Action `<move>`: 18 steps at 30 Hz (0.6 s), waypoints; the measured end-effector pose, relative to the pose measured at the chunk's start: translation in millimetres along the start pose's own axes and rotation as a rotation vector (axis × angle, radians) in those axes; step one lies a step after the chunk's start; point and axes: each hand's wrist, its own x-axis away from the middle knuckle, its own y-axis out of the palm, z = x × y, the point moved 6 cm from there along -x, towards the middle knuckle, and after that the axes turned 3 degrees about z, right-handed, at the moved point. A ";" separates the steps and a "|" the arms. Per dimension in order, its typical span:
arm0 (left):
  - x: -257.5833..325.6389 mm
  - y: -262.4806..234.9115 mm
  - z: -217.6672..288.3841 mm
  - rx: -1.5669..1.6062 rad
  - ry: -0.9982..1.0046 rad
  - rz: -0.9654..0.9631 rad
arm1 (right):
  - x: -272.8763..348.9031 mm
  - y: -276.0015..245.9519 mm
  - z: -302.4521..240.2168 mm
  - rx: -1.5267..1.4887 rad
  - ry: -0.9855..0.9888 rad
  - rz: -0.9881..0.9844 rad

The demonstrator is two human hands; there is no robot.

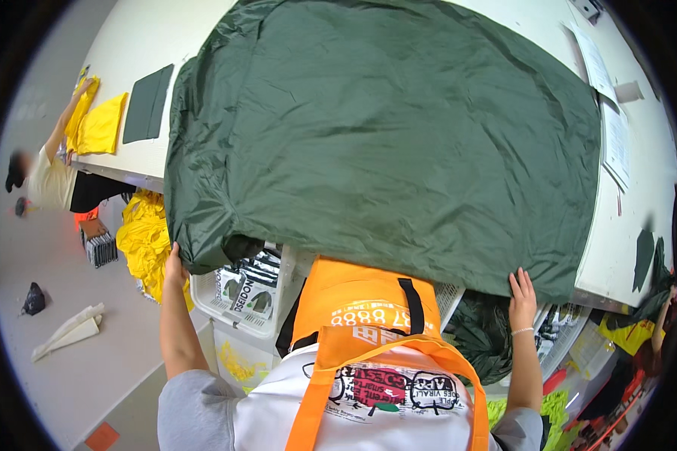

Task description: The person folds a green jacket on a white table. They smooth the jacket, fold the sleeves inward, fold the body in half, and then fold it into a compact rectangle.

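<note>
A large, thin sheet of dark green fabric (399,143) is spread over the white table and hangs past its near edge. It is wrinkled, with gathered folds and a dark opening at its near left corner. My left hand (174,269) is closed on that corner's outer edge. At the near right edge, my right hand (522,299) lies with its fingers stretched out over the fabric. The undersides of both hands are hidden. Between my arms, an orange apron (368,301) with a black strap reaches under the fabric's hanging edge.
On the white table (195,22) lie a folded green piece (148,104), folded yellow fabric (102,124) and paper sheets (615,143). Below are white baskets (237,319) of packets and a yellow fabric heap (144,233). Another person (53,180) works at the far left.
</note>
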 end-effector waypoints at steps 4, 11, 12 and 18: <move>94.9 26.7 64.5 0.393 0.072 -0.354 | -11.0 -45.2 49.7 -0.294 0.118 -0.149; 114.1 111.7 322.9 0.588 0.628 -0.567 | -206.2 -156.6 144.0 -0.032 0.141 0.150; 137.5 145.4 366.3 0.536 0.679 -1.044 | -238.8 -158.1 167.7 0.066 0.219 0.161; 20.6 137.6 310.3 0.001 1.039 0.014 | -306.2 -129.6 11.8 0.363 0.157 0.152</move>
